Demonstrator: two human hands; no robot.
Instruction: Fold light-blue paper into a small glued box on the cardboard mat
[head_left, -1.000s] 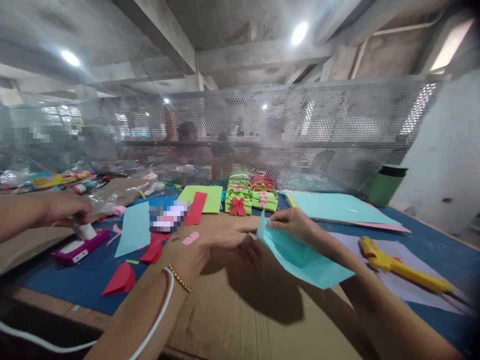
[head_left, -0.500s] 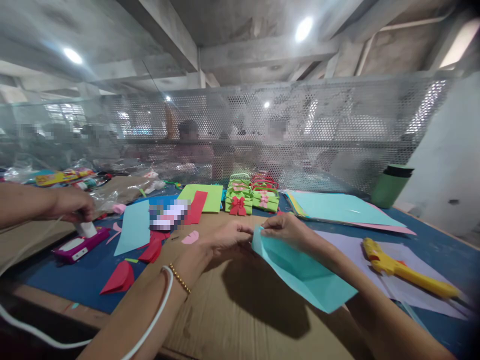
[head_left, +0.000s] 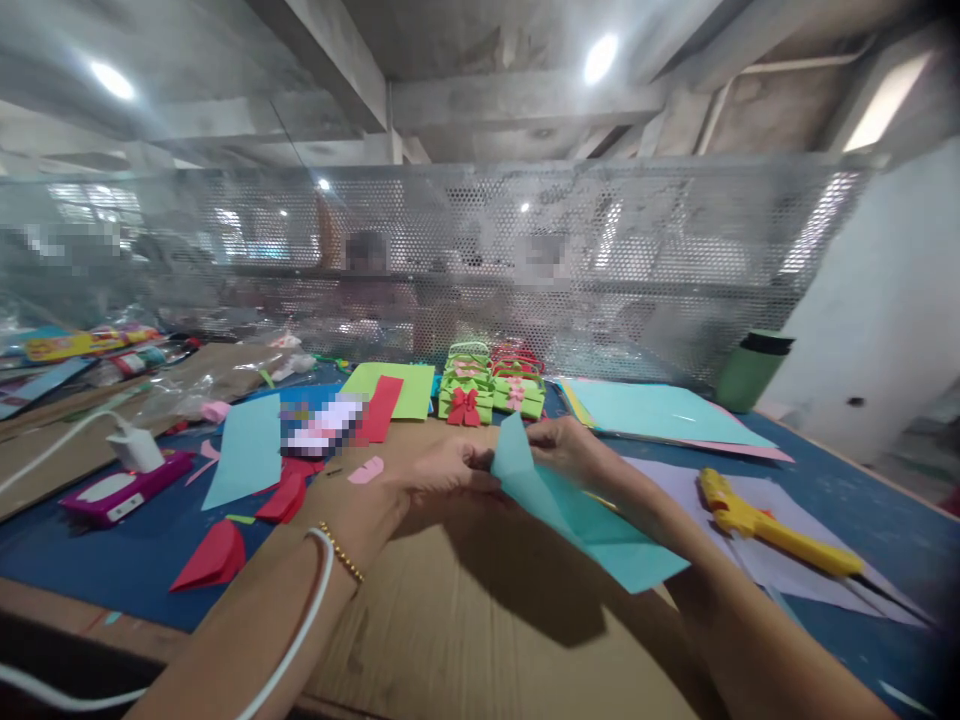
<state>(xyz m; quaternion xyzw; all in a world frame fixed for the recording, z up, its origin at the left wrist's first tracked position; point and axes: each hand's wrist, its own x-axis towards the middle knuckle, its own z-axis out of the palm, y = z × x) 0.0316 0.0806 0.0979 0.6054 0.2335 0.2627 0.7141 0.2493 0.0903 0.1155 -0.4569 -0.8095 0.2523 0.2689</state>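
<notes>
A turquoise sheet of paper (head_left: pixel 570 515), bent along a fold, is held up above the brown cardboard (head_left: pixel 465 620). My left hand (head_left: pixel 450 468) pinches its near left edge between thumb and fingers. On the far side, my right hand (head_left: pixel 570 447) grips the same sheet near its upper part, and the paper hides some of its fingertips. The sheet's lower corner hangs toward my right forearm. Past my hands stand several small green paper bags (head_left: pixel 469 385) with bows. A pink paper cutout (head_left: pixel 366 470) lies beside my left wrist.
At right, a yellow glue gun (head_left: pixel 772 525) rests on lilac paper (head_left: pixel 652 475); behind are stacked coloured sheets (head_left: pixel 675 410) and a green bottle (head_left: pixel 752 372). At left are a purple power strip (head_left: pixel 124 490) with a white plug (head_left: pixel 139 445), red paper pieces (head_left: pixel 214 555) and a phone (head_left: pixel 326 425).
The turquoise sheet has tilted, its left part now standing up more along the fold. Another person's hand at the power strip has left the view. The view has shifted slightly right.
</notes>
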